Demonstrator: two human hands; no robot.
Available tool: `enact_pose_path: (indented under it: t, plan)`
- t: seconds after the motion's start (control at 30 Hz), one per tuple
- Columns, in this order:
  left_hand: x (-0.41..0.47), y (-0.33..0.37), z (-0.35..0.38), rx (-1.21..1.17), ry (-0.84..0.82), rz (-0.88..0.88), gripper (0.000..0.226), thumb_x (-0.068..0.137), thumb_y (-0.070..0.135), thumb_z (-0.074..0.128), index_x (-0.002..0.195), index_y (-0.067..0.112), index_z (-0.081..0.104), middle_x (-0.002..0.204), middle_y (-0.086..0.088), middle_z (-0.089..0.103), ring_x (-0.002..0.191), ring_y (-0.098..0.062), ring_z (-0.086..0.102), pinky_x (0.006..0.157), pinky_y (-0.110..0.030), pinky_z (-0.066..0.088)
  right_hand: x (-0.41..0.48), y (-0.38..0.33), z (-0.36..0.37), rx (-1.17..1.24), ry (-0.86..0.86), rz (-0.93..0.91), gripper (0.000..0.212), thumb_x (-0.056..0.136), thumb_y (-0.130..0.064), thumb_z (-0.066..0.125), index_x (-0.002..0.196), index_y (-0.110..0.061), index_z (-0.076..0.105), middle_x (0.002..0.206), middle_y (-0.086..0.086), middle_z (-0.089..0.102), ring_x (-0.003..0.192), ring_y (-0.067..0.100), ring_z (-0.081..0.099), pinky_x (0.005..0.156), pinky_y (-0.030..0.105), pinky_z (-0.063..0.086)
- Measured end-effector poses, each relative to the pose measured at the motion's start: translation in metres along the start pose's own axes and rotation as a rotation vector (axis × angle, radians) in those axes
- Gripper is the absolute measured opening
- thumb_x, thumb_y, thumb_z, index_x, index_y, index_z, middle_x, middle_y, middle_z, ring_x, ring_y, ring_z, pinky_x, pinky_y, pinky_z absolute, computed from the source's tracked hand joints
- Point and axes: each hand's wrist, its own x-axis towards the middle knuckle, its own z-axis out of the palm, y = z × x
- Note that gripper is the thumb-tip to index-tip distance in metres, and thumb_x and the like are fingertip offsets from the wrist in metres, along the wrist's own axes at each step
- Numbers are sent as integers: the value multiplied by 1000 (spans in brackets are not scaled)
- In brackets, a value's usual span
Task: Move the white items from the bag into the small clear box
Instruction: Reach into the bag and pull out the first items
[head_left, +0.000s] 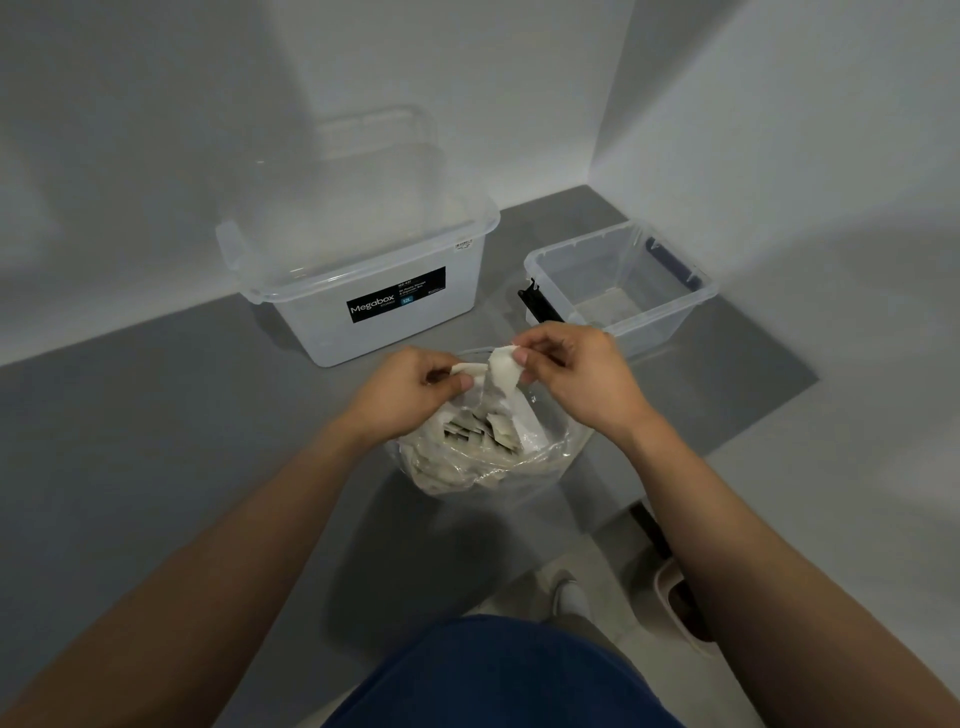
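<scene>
A clear plastic bag (483, 457) full of white packets (467, 441) sits on the grey counter in front of me. My left hand (410, 395) pinches the bag's white handle at its top left. My right hand (576, 374) pinches the other white handle at the top right, just above the bag's mouth. The two handles meet between my thumbs. The small clear box (623, 291) stands open to the right rear, about a hand's width beyond my right hand, and nothing shows inside it.
A large clear box (363, 280) with a black Megabox label stands behind the bag to the left, its lid leaning on the wall. White walls close in behind and to the right. The grey counter (182, 415) ends near my body; floor and a shoe show below.
</scene>
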Motion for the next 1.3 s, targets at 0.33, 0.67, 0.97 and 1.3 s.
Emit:
enact_pose_path:
  t: [0.33, 0.67, 0.97, 1.3]
  plan:
    - [8, 50, -18, -541, 205, -55, 16, 100, 20, 64, 110, 14, 74, 92, -5, 77, 78, -21, 77, 66, -31, 62, 18, -17, -78, -119, 221, -160, 11, 97, -24, 68, 103, -25, 78, 92, -11, 72, 76, 6, 71, 73, 19, 52]
    - [65, 88, 17, -861, 90, -209, 20, 88, 2, 74, 108, 3, 72, 99, -23, 75, 96, -32, 75, 88, -37, 61, 106, 44, -131, -449, 128, -168, 18, 100, -19, 62, 109, -15, 77, 95, 2, 74, 84, 16, 66, 77, 20, 44]
    - [100, 95, 28, -711, 252, -256, 13, 89, 8, 75, 101, 6, 74, 89, -17, 76, 85, -30, 76, 77, -37, 63, 188, 96, -100, -587, -270, -214, 19, 100, -21, 61, 109, -15, 76, 106, 6, 75, 97, 24, 68, 78, 29, 48]
    - [105, 82, 42, -702, 326, -315, 14, 88, 10, 75, 103, 8, 75, 92, -15, 77, 92, -30, 75, 84, -39, 62, 217, 125, -64, -715, -538, -142, 18, 99, -19, 63, 112, -19, 76, 108, 5, 75, 92, 22, 68, 85, 29, 53]
